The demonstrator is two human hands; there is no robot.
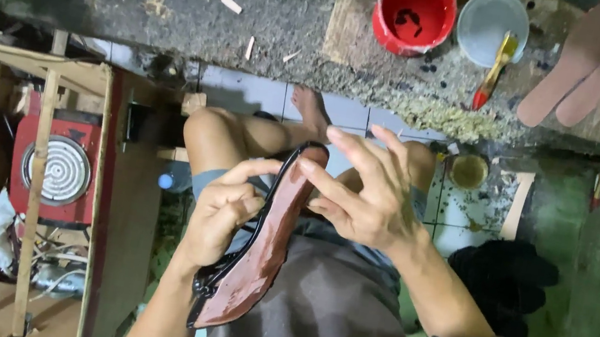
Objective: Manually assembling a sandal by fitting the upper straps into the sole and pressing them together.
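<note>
Head view: left hand (pixel 220 212) grips a glossy brown shoe sole (pixel 259 254) by its black edge, over the lap. Right hand (pixel 363 194), fingers spread, presses the toe. The wet-looking face could smear, or the sole slip from a one-sided grip

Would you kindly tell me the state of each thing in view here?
Shoe sole: glossy brown side up, held over the lap.
Left hand: closed around the sole's edge.
Right hand: fingers spread, fingertips pressing the sole's tip.
Red tub: open, upright, dark residue inside.
Grey tub: open, brush leaning on its rim.
Small jar: open, yellowish contents.
Insoles: lying flat, overlapping.
</note>
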